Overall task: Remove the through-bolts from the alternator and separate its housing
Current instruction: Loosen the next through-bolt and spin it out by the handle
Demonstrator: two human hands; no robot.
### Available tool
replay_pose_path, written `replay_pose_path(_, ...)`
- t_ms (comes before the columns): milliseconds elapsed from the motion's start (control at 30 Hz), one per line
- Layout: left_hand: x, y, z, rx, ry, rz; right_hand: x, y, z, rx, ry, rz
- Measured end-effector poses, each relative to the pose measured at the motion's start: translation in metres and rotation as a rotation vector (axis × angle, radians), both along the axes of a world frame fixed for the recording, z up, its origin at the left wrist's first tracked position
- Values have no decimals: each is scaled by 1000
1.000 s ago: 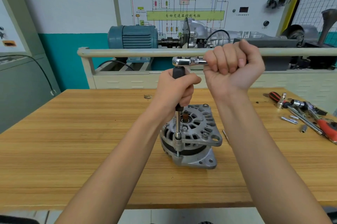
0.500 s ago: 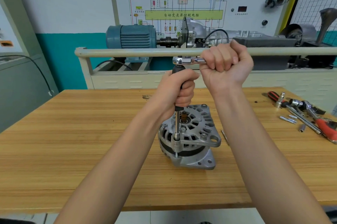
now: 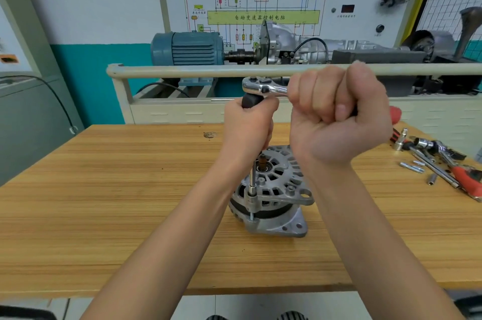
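We work a ratchet on the alternator's through-bolt.

The alternator (image 3: 271,197) stands on the wooden surface (image 3: 104,202). Our left hand (image 3: 249,126) grips the black handle (image 3: 249,100) of the upright extension (image 3: 252,176), whose socket meets the housing edge. Our right hand (image 3: 336,113) is clenched round the ratchet (image 3: 263,87) handle. Loose tools (image 3: 440,163) lie right.

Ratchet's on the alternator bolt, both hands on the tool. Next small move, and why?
Probably another swing of the ratchet handle with the right hand, while the left hand keeps the extension upright. The socket sits on the through-bolt at the alternator rim, and the housing halves look unseparated.
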State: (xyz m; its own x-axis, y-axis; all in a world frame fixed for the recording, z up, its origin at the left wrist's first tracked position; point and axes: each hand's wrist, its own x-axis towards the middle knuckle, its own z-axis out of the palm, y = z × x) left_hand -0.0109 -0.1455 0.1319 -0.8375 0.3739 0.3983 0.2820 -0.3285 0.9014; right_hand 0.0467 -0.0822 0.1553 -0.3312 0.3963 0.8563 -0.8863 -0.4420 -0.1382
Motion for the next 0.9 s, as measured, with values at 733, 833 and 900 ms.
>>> replay_pose_path(733, -19, -10, 16, -120, -19, -477, -52, 50, 7, -419, -361, 787)
replay_pose_path(833, -19, -9, 15, -121, -60, -452, -54, 49, 8, -405, -385, 779)
replay_pose_path(900, -17, -7, 12, -99, -51, -367, -53, 50, 8, -404, -383, 781)
